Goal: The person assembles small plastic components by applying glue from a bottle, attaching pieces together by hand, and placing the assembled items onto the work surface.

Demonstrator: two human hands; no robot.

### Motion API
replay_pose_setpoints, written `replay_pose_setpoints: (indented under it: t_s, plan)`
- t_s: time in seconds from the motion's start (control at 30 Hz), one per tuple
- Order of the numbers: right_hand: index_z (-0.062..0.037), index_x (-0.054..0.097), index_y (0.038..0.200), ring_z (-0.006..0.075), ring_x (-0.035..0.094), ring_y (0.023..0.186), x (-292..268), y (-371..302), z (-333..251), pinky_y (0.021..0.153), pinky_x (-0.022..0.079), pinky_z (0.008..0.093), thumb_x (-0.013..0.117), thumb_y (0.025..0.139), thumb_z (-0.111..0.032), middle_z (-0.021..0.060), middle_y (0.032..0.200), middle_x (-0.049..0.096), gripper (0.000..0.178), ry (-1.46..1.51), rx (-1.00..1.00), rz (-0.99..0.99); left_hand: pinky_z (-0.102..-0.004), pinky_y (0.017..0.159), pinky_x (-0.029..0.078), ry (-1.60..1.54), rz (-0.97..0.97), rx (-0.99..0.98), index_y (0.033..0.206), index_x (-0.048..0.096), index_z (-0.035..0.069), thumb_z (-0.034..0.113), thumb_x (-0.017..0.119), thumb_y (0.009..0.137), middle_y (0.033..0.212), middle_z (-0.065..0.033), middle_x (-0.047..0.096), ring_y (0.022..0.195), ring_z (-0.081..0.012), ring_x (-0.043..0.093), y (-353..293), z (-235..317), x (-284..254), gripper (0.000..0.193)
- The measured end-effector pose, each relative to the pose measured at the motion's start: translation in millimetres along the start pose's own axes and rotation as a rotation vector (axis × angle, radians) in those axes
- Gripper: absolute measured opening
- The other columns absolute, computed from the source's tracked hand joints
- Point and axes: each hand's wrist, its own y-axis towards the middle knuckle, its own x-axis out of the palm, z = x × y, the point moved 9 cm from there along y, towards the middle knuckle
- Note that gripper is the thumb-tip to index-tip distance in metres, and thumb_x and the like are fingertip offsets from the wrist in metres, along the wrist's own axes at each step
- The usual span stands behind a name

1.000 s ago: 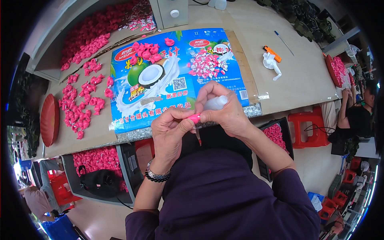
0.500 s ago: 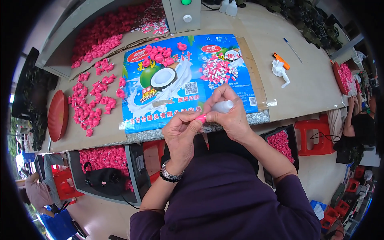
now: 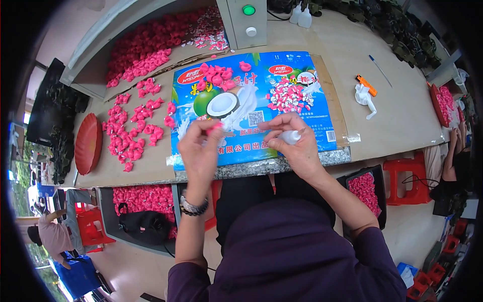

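In my left hand [image 3: 196, 153] a small pink molded piece [image 3: 215, 127] is pinched between the fingertips, above the blue printed cardboard [image 3: 322, 103]. A small white squeeze bottle [image 3: 290, 136] lies in the grip of my right hand [image 3: 304, 156], over the cardboard's near edge. The two hands are apart. Beyond my left hand, a cluster of pink pieces [image 3: 216, 76] rests on the cardboard. A heap of small pink-and-white pieces [image 3: 289, 96] sits beyond my right hand.
Loose pink pieces [image 3: 132, 147] lie left of the cardboard, beside a red dish [image 3: 87, 144]. A shelf box [image 3: 83, 75] holds more. At right are an orange tool [image 3: 367, 85] and a pen [image 3: 381, 70]. Below the table stand a filled bin [image 3: 143, 197] and a red stool [image 3: 408, 183].
My hands have separated: the left moved away to the left with the pink piece, while the right keeps the bottle. The whole view shifted slightly.
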Motion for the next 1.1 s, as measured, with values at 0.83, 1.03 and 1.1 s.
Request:
replay_pose_setpoints:
  t_s: [0.83, 1.03, 1.1]
  plan:
    - [-0.0028, 0.057, 0.093, 0.0144, 0.064, 0.091, -27.2, -13.4, -0.4, 0.073, 0.050, 0.0246, 0.065, 0.081, 0.010, 0.0109, 0.096, 0.068, 0.019, 0.097, 0.044, 0.101, -0.0380, 0.072, 0.048, 0.615, -0.391, 0.529, 0.088, 0.065, 0.000, 0.002, 0.068, 0.074, 0.083, -0.0152, 0.062, 0.084, -0.0315, 0.060, 129.2, -22.7, 37.5, 0.015]
    - [-0.0023, 0.056, 0.101, 0.0127, 0.061, 0.090, -29.2, -17.5, -3.0, 0.082, 0.048, 0.0279, 0.063, 0.080, 0.007, 0.0080, 0.097, 0.066, 0.024, 0.103, 0.105, 0.090, -0.0332, 0.067, 0.048, 0.421, -0.139, 0.507, 0.096, 0.058, -0.001, 0.009, 0.062, 0.088, 0.087, -0.0121, 0.061, 0.076, -0.0251, 0.061, 118.8, 1.0, 15.3, 0.013]
    - [-0.0030, 0.049, 0.108, 0.0144, 0.059, 0.086, -30.5, -14.9, -13.5, 0.080, 0.048, 0.0298, 0.062, 0.080, 0.005, 0.0096, 0.103, 0.060, 0.032, 0.001, 0.063, 0.023, -0.0298, 0.063, 0.047, 0.014, -0.246, 0.238, 0.097, 0.057, 0.000, 0.015, 0.060, 0.092, 0.086, -0.0106, 0.060, 0.072, -0.0218, 0.061, 97.1, 6.8, 25.4, 0.016]
